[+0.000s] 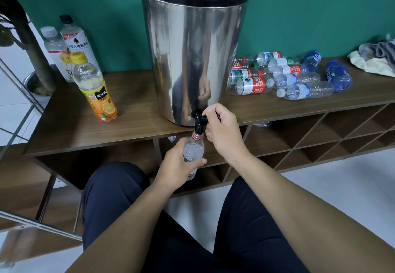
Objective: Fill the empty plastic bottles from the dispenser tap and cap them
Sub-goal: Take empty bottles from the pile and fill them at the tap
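Wooden shelf [132, 93] carries the dispenser [192, 58]. My left hand [177, 170] grips the bottle [193, 150] upright, its mouth directly beneath the tap [199, 120]; my right hand [222, 131] grasps the lever.

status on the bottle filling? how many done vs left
Done: three capped bottles stand left of the dispenser, seemingly filled. In hand: left hand holds a bottle under the tap; right hand grips the tap lever. Left: a pile of empty bottles lying right of the dispenser.
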